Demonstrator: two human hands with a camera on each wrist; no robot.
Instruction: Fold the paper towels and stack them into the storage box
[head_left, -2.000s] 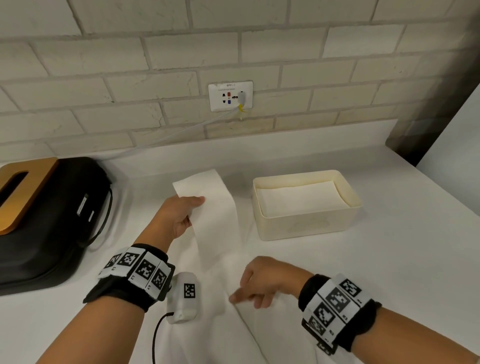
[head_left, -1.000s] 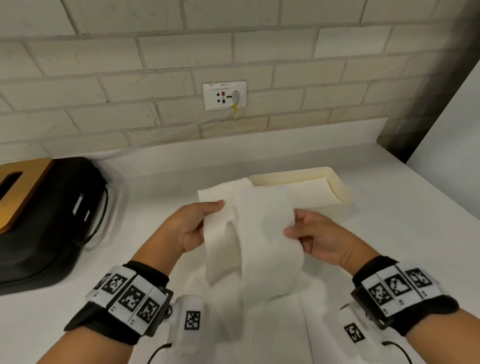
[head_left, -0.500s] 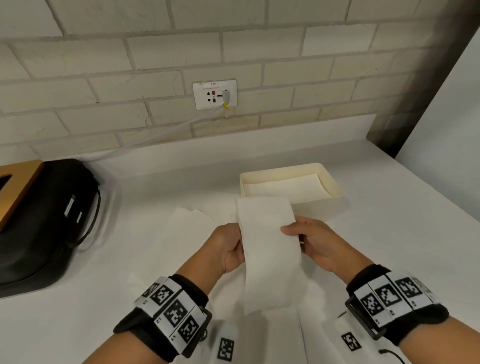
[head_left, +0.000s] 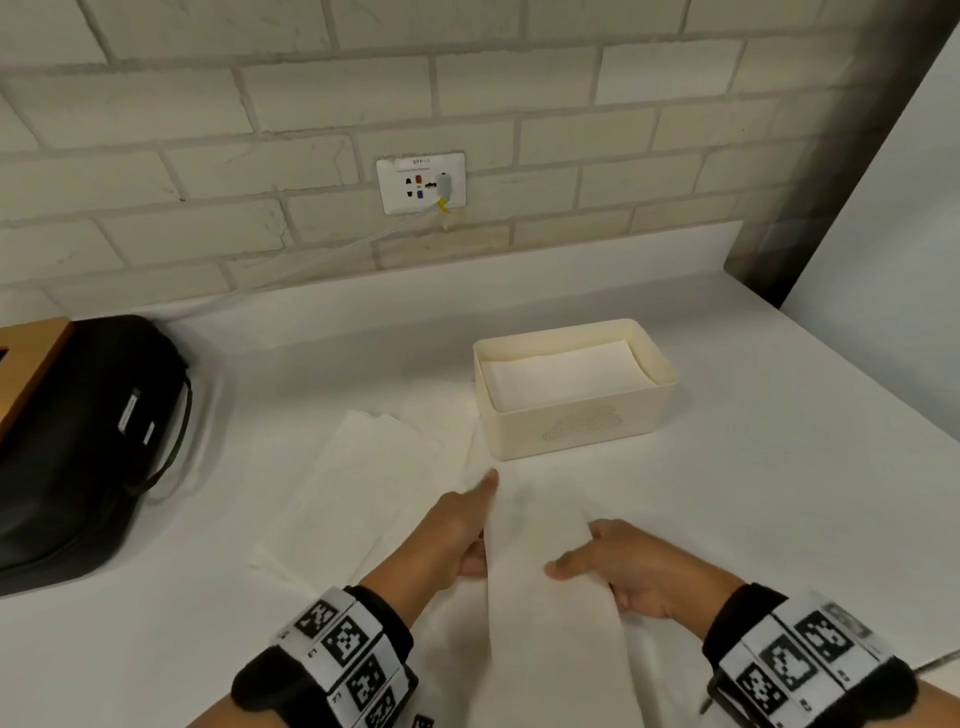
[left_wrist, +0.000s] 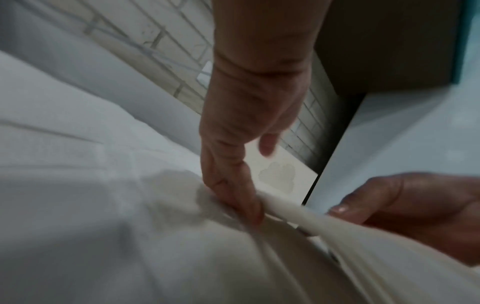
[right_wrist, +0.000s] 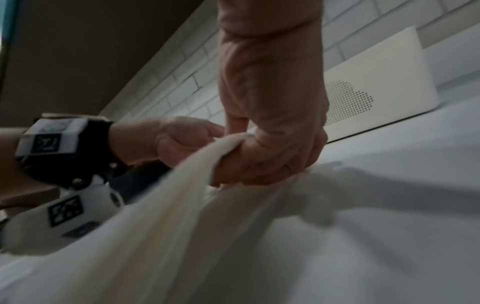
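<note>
A long white paper towel (head_left: 540, 587) stretches between my two hands low over the counter, in front of the cream storage box (head_left: 571, 426). My left hand (head_left: 467, 535) pinches its left edge, index finger pointing forward. My right hand (head_left: 587, 561) grips the right edge, thumb on top. In the left wrist view the left hand's fingers (left_wrist: 233, 185) hold the towel (left_wrist: 298, 222) edge. The right wrist view shows the right hand (right_wrist: 272, 148) curled round the towel (right_wrist: 168, 205). A folded towel stack (head_left: 561, 371) lies inside the box.
More loose paper towels (head_left: 363, 483) lie spread on the white counter (head_left: 779, 493) left of my hands. A black bag (head_left: 78, 441) with a wooden box (head_left: 26, 353) on it stands at the far left. A brick wall with a socket (head_left: 421, 182) runs behind.
Both hands have brought the towel strip down from chest height toward the counter and nearer to me. The strip now hangs lower and flatter between them.
</note>
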